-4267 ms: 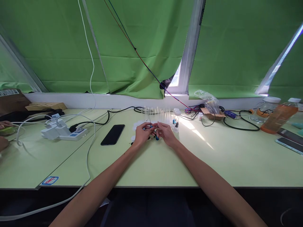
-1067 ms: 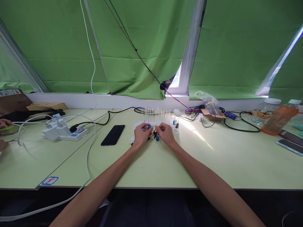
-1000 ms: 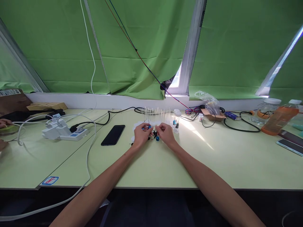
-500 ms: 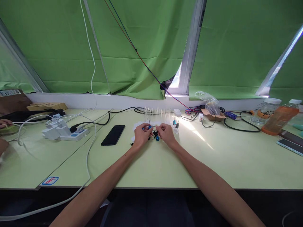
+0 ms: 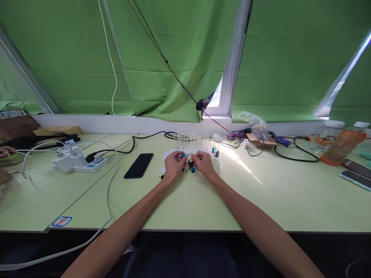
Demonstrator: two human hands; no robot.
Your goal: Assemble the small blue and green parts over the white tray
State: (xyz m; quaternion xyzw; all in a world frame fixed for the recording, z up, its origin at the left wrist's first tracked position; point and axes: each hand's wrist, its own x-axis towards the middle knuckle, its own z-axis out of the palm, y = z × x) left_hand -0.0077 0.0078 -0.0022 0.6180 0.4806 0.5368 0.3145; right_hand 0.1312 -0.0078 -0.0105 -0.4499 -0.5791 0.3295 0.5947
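Close together over the middle of the table, both my hands are pinched. My left hand [image 5: 173, 164] grips a small blue piece with thin wire-like leads [image 5: 183, 155]; its exact kind is too small to tell. Across from it, the thumb and fingers of my right hand [image 5: 203, 163] press together on something tiny, possibly a lead end, which I cannot make out. Small black parts [image 5: 190, 163] and a blue round part [image 5: 193, 169] lie just below and between the hands. Behind them stand several thin pale upright sticks [image 5: 199, 139].
A black phone [image 5: 138, 165] lies left of my hands, beyond it a white power strip [image 5: 95, 165] with cables. Small white-capped items [image 5: 216, 139] stand at right. Farther right are a cardboard box [image 5: 261, 142], an orange bottle [image 5: 342, 146] and another phone [image 5: 356, 179]. Another person's hand [image 5: 6, 151] shows far left.
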